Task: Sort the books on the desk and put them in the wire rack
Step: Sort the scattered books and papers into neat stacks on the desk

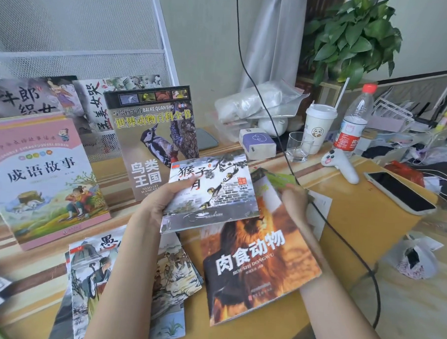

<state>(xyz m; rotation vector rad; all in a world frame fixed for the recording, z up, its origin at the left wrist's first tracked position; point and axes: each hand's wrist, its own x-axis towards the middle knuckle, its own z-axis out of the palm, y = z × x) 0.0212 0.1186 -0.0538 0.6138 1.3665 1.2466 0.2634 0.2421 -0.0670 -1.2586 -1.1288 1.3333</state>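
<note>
My left hand (162, 200) grips a thin grey ink-painting book with monkeys (216, 194), held above the desk. My right hand (294, 198) holds the top edge of an orange lion book (259, 258) that lies tilted on the desk. A pile of thin picture books (89, 273) lies at the lower left under my left forearm. Upright against the white wire rack (77, 34) stand a pink story book (42, 176), a woodpecker book (152, 130) and two grey ink-painting books (36, 94).
On the wooden desk (356, 213) sit a phone (398, 192), a white controller (340, 164), a glass (299, 147), a paper cup (319, 124), a water bottle (355, 118) and a tissue box (257, 144). A black cable (342, 238) crosses the desk. A plant (351, 39) stands behind.
</note>
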